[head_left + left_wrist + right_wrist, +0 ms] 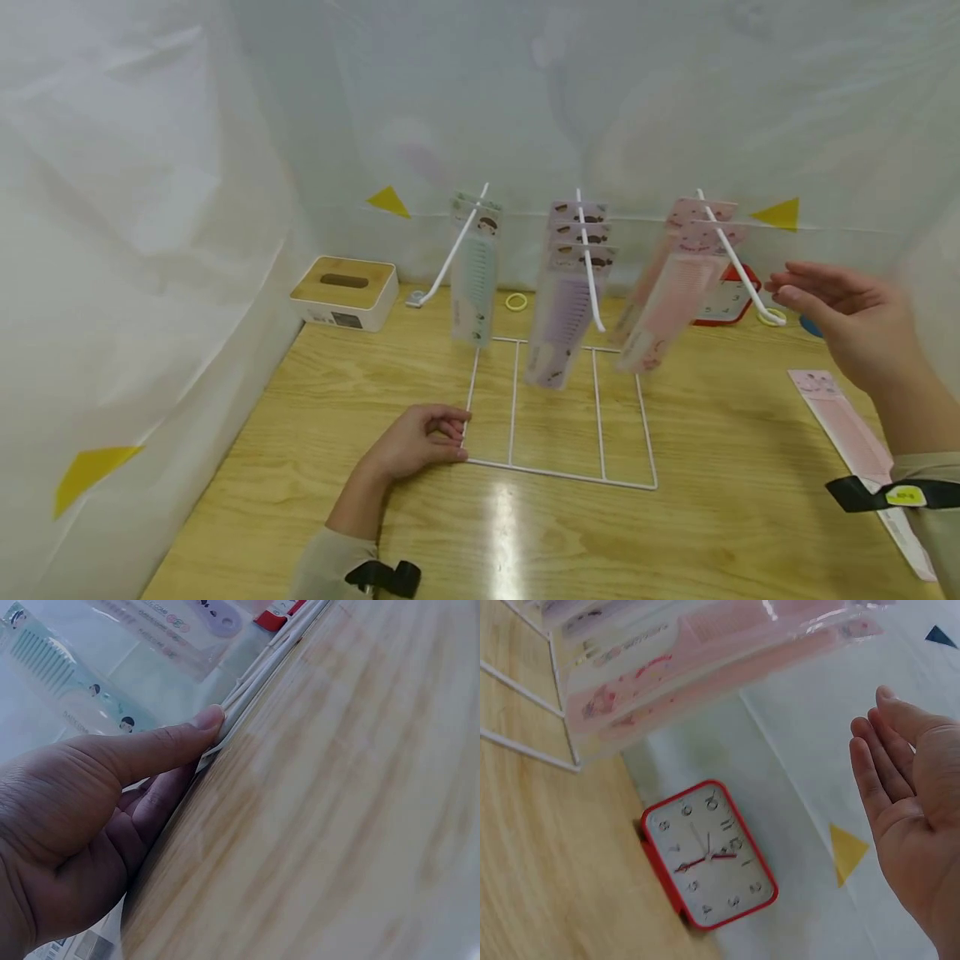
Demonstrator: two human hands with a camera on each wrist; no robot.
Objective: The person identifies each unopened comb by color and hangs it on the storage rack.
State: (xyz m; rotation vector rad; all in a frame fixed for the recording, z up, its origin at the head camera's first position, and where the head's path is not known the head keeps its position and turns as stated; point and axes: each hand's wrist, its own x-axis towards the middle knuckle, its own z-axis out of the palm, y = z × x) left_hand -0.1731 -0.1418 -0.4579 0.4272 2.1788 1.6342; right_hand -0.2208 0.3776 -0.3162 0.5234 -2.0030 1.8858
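My left hand (420, 442) pinches the near left corner of a white wire display rack (555, 477), thumb on the wire, as the left wrist view shows. From the rack's left hook hang packaged green combs (474, 279). Packaged purple combs (564, 312) fill the middle hook, and packaged pink combs (671, 308) hang from the right one. My right hand (862, 321) is in the air just right of the right hook's tip, fingers fairly straight, holding nothing. Another packaged pink comb (843, 425) lies on the table, partly covered by the right forearm.
A tissue box (345, 292) with a wooden lid stands at the back left. Behind the hooks is a red-rimmed clock (709, 855). Yellow rings (516, 302) and a blue round thing (810, 326) lie along the back. White sheeting (187, 167) encloses the wooden table (300, 483).
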